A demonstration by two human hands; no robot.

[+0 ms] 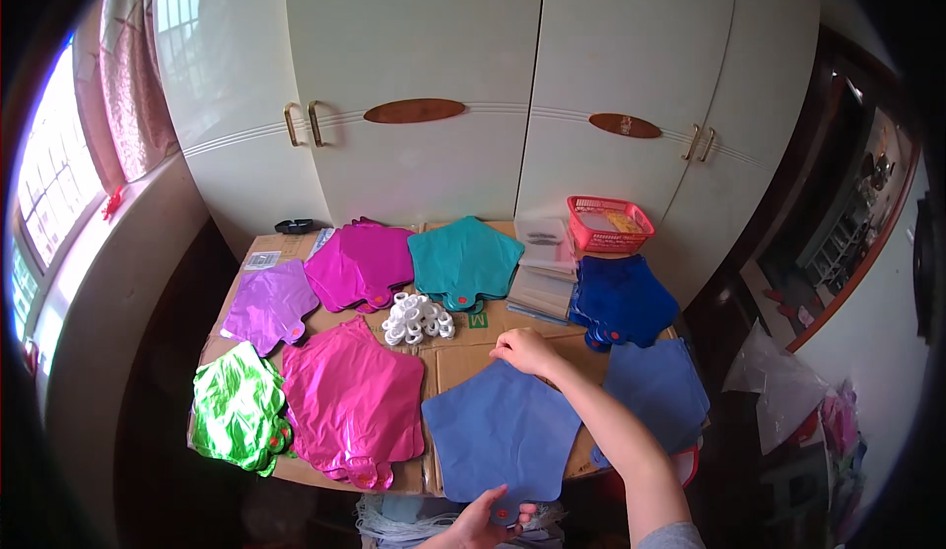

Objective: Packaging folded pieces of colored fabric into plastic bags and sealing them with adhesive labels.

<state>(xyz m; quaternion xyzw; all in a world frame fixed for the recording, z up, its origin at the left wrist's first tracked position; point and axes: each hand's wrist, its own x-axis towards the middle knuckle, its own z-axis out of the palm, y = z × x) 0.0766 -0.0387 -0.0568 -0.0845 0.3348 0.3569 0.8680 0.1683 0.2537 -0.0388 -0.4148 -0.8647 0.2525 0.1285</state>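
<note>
A flat, dusty-blue star-shaped foil balloon [503,426] lies spread out in front of me at the near edge of the cardboard. My left hand [478,523] grips its neck tab, which has a red dot, with the thumb on top and fingers behind. At the opposite point of the star, my right hand [525,351] has its fingers bent in a pinch on the tip. Beside my right forearm lies a stack of similar blue balloons [658,391]. A large pink star balloon stack [355,406] is to the left of the one I hold.
Cardboard [458,357] covers the table. Around its edge are green [235,401], lilac [271,305], magenta [363,265], teal [465,261] and dark blue [623,301] balloon stacks. White coils [418,319], clear plastic bags [544,273] and a red basket [609,226] stand farther back, before a cupboard [414,174].
</note>
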